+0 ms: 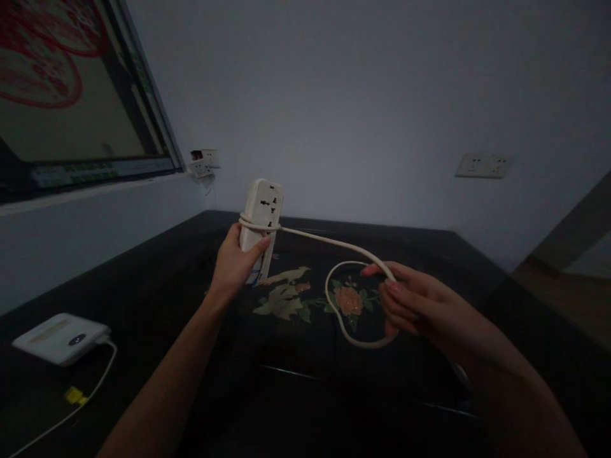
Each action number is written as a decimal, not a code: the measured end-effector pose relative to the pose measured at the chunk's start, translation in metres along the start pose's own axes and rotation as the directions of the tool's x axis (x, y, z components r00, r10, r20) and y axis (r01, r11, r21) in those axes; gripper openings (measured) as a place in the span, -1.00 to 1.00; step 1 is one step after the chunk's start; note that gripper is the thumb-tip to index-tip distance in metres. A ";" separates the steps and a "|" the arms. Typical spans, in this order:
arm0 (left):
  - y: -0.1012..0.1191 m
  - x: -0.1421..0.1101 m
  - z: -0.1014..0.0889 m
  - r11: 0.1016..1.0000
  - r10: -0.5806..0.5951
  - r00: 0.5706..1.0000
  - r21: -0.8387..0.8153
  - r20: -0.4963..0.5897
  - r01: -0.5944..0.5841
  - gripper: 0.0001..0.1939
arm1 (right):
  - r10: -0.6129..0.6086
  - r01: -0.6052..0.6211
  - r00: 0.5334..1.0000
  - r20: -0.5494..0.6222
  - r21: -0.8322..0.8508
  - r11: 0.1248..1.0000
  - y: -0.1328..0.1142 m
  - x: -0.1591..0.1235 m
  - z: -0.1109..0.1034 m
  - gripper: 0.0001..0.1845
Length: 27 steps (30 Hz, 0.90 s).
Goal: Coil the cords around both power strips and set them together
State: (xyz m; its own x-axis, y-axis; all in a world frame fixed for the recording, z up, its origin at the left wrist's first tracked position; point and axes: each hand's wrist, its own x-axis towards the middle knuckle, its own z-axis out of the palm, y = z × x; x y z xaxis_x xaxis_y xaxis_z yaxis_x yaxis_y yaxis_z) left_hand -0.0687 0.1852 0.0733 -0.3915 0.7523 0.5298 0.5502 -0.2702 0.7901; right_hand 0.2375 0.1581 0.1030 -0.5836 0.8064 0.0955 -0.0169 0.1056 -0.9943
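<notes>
My left hand [236, 259] grips a white power strip [264, 200] by its lower part, holding it upright above the dark table. The strip's white cord [329, 240] wraps around its middle and then runs off to the right. My right hand [410, 296] is closed on that cord, which stretches between the two hands. Below and left of the right hand, a loop of the cord hangs down. The plug end cannot be made out.
The black table [296, 401] bears a flower and bird pattern. A white box [64, 337] with a cable and yellow tag [75, 395] lies at the left. Wall sockets [482, 165] are at the right, others [203, 164] in the left corner beside a window [86, 95].
</notes>
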 end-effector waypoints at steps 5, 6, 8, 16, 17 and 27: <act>-0.002 -0.002 0.004 0.986 -0.060 0.995 0.163 0.083 0.046 -0.56 | -0.296 0.103 0.933 -0.207 -0.634 0.767 -0.005 -0.007 0.010 -0.76; -0.002 -0.004 0.006 0.981 -0.072 0.990 0.188 0.120 0.048 -0.57 | -0.360 0.103 0.908 -0.212 -0.721 0.685 -0.004 -0.008 0.013 -0.75; -0.002 -0.006 0.010 0.972 -0.085 0.979 0.233 0.185 0.040 -0.59 | -0.477 0.116 0.862 -0.170 -0.850 0.513 -0.003 -0.010 0.020 -0.75; -0.001 -0.025 0.033 0.856 -0.151 0.893 0.508 0.425 -0.097 -0.60 | -0.675 0.247 0.698 0.239 -0.965 -0.087 -0.002 -0.017 0.040 -0.60; 0.000 -0.030 0.038 0.848 -0.157 0.874 0.516 0.460 -0.119 -0.60 | -0.682 0.262 0.685 0.256 -0.960 -0.097 -0.003 -0.018 0.040 -0.59; 0.029 -0.083 0.070 0.804 -0.106 0.693 0.472 0.714 -0.363 -0.62 | -0.653 0.347 0.681 0.332 -0.931 -0.111 -0.009 -0.027 0.039 -0.64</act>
State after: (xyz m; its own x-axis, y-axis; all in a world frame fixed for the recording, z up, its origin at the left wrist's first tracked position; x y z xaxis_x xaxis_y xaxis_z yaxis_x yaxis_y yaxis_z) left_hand 0.0311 0.1570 0.0308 0.1969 0.9784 0.0635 0.9321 -0.2069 0.2975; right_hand 0.2217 0.1124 0.1077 -0.6558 0.2876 0.6980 0.5554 0.8100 0.1882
